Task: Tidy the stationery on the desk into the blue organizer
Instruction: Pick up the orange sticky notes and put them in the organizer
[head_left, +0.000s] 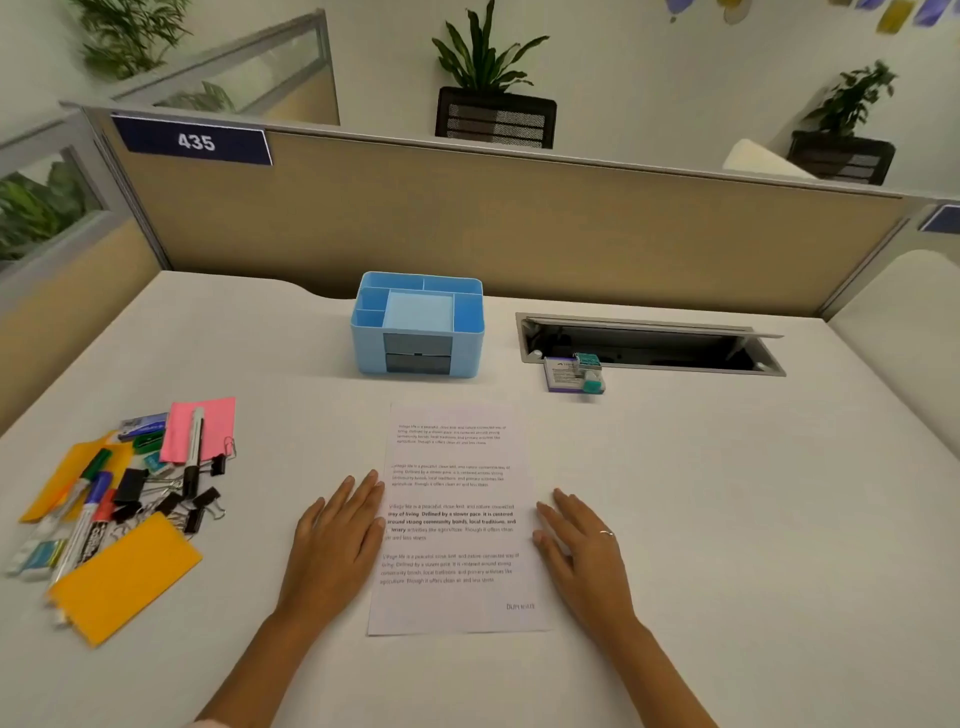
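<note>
fingers of the left hand (335, 540) and right hand (582, 545) lay flat and straight, flanking the printed sheet (454, 519), stationery pile (124, 499) well left.

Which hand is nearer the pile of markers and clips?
Left. The left hand lies just right of the pile; the right hand lies beyond the printed sheet.

View: one head-worn wide-angle camera only
Position: above the near edge of the bench (727, 493)
Facing: forward and down, toward the far partition (519, 223)
Nearness: close; forearms enter from the bottom edge
</note>
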